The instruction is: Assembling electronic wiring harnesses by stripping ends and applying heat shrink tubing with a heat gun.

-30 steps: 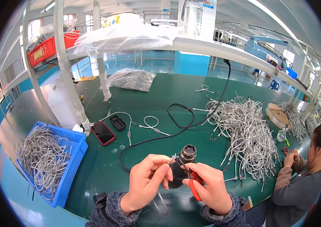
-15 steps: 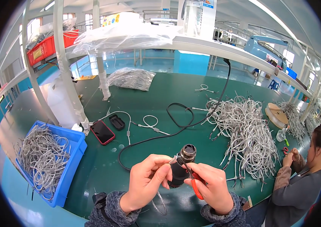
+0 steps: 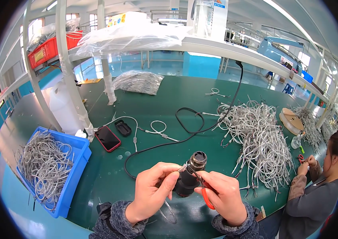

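Observation:
My left hand (image 3: 155,193) is closed in a pinch on the end of a grey cable (image 3: 169,215), whose loop hangs below the fingers. My right hand (image 3: 225,196) grips a red-handled tool (image 3: 207,199); its dark metal part points up and left to the cable end, and its exact kind is hard to make out. Both sets of fingertips come close together. Just behind them a black heat gun (image 3: 187,185) stands upright, its metal nozzle upward, partly covered by the hands. A black cord (image 3: 153,146) runs across the green table.
At left, a blue bin (image 3: 82,157) holds grey cables. A phone (image 3: 108,139) and small black tray (image 3: 123,128) lie beyond my left hand. A large cable pile (image 3: 260,139) and a spool (image 3: 291,121) lie right. A co-worker (image 3: 316,195) sits there. A shelf (image 3: 232,49) spans above.
My left hand has shifted slightly left and its lower fingers have curled in, showing more of the heat gun. My right hand stays nearly in place, still gripping the red-handled tool.

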{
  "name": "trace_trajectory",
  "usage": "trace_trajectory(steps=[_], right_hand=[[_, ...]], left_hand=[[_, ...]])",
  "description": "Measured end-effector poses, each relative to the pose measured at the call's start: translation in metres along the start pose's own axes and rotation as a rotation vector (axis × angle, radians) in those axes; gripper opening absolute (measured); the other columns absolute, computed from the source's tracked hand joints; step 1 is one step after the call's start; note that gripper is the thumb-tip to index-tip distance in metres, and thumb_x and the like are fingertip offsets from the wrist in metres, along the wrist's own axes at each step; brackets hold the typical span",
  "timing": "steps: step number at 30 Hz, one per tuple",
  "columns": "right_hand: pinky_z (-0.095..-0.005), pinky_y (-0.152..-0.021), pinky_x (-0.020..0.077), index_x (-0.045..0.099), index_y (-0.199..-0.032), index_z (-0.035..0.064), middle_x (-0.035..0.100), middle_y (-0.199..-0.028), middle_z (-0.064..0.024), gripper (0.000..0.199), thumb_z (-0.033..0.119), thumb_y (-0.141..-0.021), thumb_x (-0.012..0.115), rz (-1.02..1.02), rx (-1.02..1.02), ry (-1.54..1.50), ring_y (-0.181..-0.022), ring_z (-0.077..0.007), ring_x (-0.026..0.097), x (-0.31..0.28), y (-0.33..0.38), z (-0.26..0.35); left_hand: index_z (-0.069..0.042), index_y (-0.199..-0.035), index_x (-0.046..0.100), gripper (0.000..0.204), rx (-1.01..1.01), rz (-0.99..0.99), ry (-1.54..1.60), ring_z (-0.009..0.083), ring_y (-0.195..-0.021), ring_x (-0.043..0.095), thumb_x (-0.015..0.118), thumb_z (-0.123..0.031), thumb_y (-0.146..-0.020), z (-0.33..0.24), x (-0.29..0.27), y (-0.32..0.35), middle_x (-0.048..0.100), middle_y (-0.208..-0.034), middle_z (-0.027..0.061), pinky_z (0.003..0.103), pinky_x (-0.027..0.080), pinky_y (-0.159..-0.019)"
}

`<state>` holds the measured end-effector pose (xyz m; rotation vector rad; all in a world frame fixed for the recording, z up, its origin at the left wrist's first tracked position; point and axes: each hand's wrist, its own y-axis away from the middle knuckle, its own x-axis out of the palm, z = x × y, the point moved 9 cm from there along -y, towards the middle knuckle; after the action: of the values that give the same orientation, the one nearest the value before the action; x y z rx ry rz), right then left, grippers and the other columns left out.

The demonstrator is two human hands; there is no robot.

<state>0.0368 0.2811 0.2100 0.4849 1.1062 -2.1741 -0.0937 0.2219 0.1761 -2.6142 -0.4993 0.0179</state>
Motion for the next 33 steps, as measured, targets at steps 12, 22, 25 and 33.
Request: trace_trajectory(steps=[12, 22, 25, 33], right_hand=[[-0.0309, -0.052, 0.0405, 0.062, -0.107, 0.0002, 0.052, -0.066, -0.0093, 0.038, 0.000, -0.070, 0.072, -0.023, 0.005, 0.031, -0.055, -0.0213, 0.050, 0.002, -0.001, -0.002], [-0.0292, -0.055, 0.0407, 0.062, -0.102, -0.0015, 0.053, -0.067, -0.0089, 0.036, -0.004, -0.067, 0.070, -0.022, 0.146, 0.052, -0.057, -0.0185, 0.051, -0.034, 0.001, -0.028], [-0.0290, -0.055, 0.0404, 0.063, -0.101, -0.0023, 0.054, -0.068, -0.0090, 0.035, -0.004, -0.067, 0.070, -0.118, 0.159, 0.057, -0.057, -0.0175, 0.050, -0.052, 0.003, -0.033], [-0.0266, -0.056, 0.0411, 0.063, -0.101, -0.0020, 0.056, -0.070, -0.0093, 0.035, -0.006, -0.067, 0.067, -0.126, 0.197, 0.112, -0.058, -0.0160, 0.051, -0.062, 0.003, -0.038]], left_hand=[[0.005, -0.103, 0.057, 0.014, -0.027, -0.010, -0.099, 0.0031, -0.050, 0.044, 0.052, -0.005, -0.094, 0.004, -0.004, -0.002, 0.052, -0.064, 0.0008, 0.018, 0.038, -0.042], [0.004, -0.099, 0.060, 0.012, 0.013, -0.043, -0.152, 0.0031, -0.051, 0.044, 0.053, -0.004, -0.093, 0.025, -0.009, -0.017, 0.052, -0.070, 0.0010, 0.017, 0.036, -0.044], [0.003, -0.097, 0.063, 0.011, 0.137, -0.059, -0.305, 0.0036, -0.053, 0.046, 0.055, -0.003, -0.092, 0.022, -0.007, -0.022, 0.052, -0.076, 0.0015, 0.016, 0.036, -0.045], [-0.001, -0.095, 0.069, 0.013, 0.194, -0.135, -0.416, 0.0098, -0.061, 0.050, 0.066, -0.001, -0.083, 0.024, -0.002, -0.027, 0.055, -0.076, 0.0030, 0.022, 0.039, -0.054]])
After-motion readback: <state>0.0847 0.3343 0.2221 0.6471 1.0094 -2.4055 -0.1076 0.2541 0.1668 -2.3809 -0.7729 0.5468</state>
